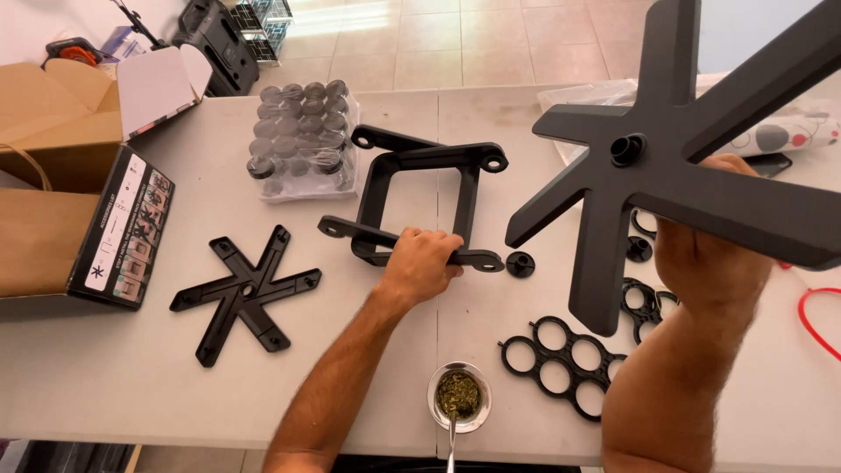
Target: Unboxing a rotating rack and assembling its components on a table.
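Note:
My left hand (421,264) grips the near bar of a black rectangular frame piece (419,188) lying on the white table (114,368). Raised above the table, a large black star-shaped base (674,166) with a central socket is held in my right hand (710,263). Just right of the frame sits a small black cap (520,264). A smaller black star bracket (244,292) lies flat to the left. Black ring holders (561,363) rest near my right forearm, more rings (644,302) partly hidden behind the hand.
A wrapped pack of small lidded jars (298,131) stands behind the frame. Cardboard boxes (61,114) and a printed black box (127,232) sit at the left. A metal cup of green herb with a straw (458,398) is at the near edge. A red cord (819,320) lies far right.

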